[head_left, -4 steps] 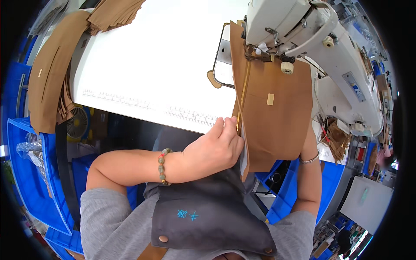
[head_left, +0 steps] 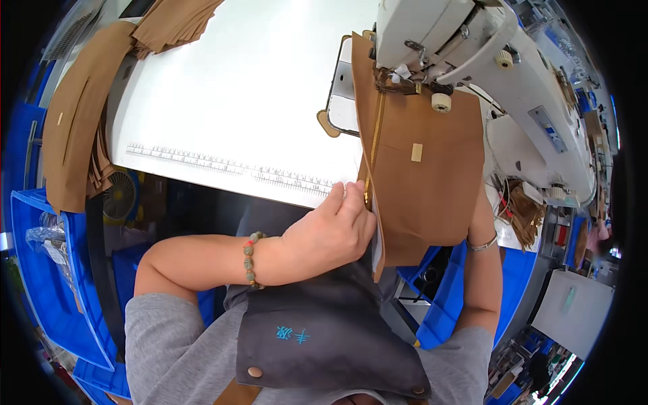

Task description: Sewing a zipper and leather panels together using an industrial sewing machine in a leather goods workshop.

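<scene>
Across the upper left and middle of the frame, a white desk (head_left: 236, 88), its lower edge curved by the lens. From the upper right, a white sewing machine (head_left: 530, 91), reaching in toward the top centre. Just right of centre, a brown fabric panel (head_left: 432, 189), with its upper part under the machine's head and its lower end hanging past the desk's edge. At the bottom centre, a dark grey apron (head_left: 324, 337) over a grey shirt (head_left: 162, 344). Low on the left, a blue bin (head_left: 34, 297) with clear plastic wrapping (head_left: 48, 233) inside. Above it, toward the upper left, a pile of brown pieces (head_left: 74, 135) beside the desk's left end. Near the centre, the left hand (head_left: 329, 233), with fingers (head_left: 349, 209) pinched together on the panel's left edge, right beside the lower end of a gold-toned zipper (head_left: 375, 135). Right of centre, the right hand (head_left: 481, 219), mostly hidden beneath the panel; cannot tell whether clenched, released or grasping. Along the desk's lower edge, a printed measuring scale (head_left: 236, 166). On the left wrist, a greenish bead bracelet (head_left: 250, 260); on the right, a thin silver-coloured bangle (head_left: 482, 245). Smallest, mid-panel, a pale tan rectangle (head_left: 417, 152).
</scene>
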`<state>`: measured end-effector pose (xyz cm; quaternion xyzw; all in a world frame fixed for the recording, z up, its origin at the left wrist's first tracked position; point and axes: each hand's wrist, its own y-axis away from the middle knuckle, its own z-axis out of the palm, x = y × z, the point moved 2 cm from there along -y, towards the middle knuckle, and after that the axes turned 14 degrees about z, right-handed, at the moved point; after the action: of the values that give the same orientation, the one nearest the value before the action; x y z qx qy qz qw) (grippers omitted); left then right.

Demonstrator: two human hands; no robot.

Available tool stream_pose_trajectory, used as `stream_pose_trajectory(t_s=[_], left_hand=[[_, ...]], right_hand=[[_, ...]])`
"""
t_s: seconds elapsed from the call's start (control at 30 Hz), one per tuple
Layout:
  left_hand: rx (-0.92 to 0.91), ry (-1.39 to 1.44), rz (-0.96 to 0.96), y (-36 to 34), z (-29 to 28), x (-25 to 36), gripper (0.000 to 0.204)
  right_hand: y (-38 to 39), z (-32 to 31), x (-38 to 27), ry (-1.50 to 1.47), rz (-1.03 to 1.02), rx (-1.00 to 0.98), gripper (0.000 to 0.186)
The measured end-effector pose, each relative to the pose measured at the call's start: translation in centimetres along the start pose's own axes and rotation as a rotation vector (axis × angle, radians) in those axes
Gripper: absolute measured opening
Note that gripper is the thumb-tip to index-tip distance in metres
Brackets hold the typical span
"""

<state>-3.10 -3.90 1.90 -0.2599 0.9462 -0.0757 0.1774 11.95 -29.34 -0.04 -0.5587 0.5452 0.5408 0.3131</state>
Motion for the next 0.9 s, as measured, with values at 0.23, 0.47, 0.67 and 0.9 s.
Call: stream_pose_trajectory(t_s=[0.23, 0.47, 0.67, 0.9], left_hand=[[0.01, 0.018, -0.005, -0.1, -0.4, -0.2, 0.023], [0.014, 0.026, -0.004, 0.0, -0.4, -0.3, 0.023], [0.002, 0.035, 0.006, 0.1, -0.4, -0.4, 0.025], [-0.004, 0.058, 0.002, 0.2, -0.5, -0.5, 0.031]], right_hand=[[-3.7, -0.1, -1.5, -0.009, -0.021, 0.008, 0.033], [-7.3, 0.4, -2.7, 0.012, -0.038, -0.002, 0.033], [-8.6, 0.8, -2.8, 0.039, -0.053, 0.006, 0.033], [-5.4, -0.2, -1.7, 0.221, -0.215, 0.082, 0.033]])
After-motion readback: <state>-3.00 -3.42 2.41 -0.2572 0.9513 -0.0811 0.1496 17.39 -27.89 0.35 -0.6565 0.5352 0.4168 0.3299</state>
